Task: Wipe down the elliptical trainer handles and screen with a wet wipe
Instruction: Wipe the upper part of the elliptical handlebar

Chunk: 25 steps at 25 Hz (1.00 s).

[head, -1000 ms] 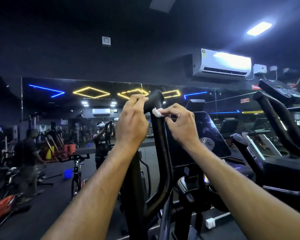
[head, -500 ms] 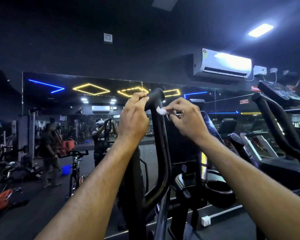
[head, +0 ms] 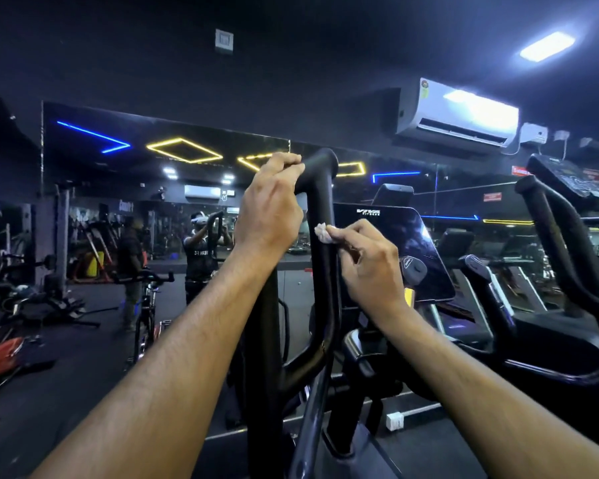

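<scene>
The black elliptical handle [head: 320, 243] rises at centre, the dark screen [head: 395, 250] just right of it. Your left hand [head: 270, 209] grips the handle near its top. Lower down, your right hand [head: 367, 264] pinches the white wet wipe [head: 322, 233] against the handle's right side.

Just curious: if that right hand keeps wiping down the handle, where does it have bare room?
Below the wet wipe, the handle runs bare down to its bend. Above it, the left hand grips the top. The screen crowds the right hand.
</scene>
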Motion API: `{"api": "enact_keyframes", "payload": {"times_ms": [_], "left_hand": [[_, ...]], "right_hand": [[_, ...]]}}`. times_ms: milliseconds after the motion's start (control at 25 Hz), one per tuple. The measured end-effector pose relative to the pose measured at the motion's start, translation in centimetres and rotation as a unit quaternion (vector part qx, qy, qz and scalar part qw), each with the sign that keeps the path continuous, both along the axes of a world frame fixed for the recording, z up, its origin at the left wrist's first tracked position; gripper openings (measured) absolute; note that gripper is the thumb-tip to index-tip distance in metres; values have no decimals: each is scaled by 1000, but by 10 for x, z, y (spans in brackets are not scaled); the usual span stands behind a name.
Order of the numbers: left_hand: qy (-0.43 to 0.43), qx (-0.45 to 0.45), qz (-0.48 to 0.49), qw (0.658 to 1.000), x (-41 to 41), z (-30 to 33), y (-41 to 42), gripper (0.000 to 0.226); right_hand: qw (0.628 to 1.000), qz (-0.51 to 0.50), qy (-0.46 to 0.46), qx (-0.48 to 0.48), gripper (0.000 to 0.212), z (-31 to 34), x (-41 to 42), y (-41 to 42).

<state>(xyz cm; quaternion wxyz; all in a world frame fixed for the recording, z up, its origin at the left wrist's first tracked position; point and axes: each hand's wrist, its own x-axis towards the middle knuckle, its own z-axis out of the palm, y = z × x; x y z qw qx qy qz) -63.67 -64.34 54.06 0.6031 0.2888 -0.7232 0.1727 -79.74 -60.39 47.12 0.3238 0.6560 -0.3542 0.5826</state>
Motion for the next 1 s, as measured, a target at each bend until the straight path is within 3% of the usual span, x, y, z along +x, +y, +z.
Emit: {"api": "enact_keyframes", "payload": {"times_ms": [160, 320, 360, 480, 520, 640, 840, 880, 1000], "left_hand": [[1, 0, -6, 1000, 3, 0, 1, 44], [-13, 7, -23, 1000, 7, 1, 2, 43], [-12, 8, -26, 1000, 8, 2, 2, 41], [-19, -9, -29, 999, 12, 2, 0, 36], [-18, -16, -32, 999, 14, 1, -2, 36], [-4, -21, -50, 999, 17, 0, -11, 34], [-2, -31, -66, 997, 16, -1, -10, 34], [-1, -26, -70, 997, 17, -1, -10, 34], [-21, -29, -68, 997, 19, -1, -9, 33]], "right_hand": [[998, 1, 31, 60, 30, -14, -7, 19], [985, -72, 156, 26, 24, 57, -20, 17], [967, -114, 228, 1, 19, 78, -15, 11], [852, -278, 442, -41, 7, 112, -1, -1], [837, -297, 459, -31, 8, 114, 2, 0], [842, -276, 462, 34, 11, 95, 6, 8], [779, -267, 549, 146, 18, 67, 11, 28], [775, -274, 551, 147, 19, 80, 14, 28], [773, -269, 574, 31, 23, 127, 19, 20]]}}
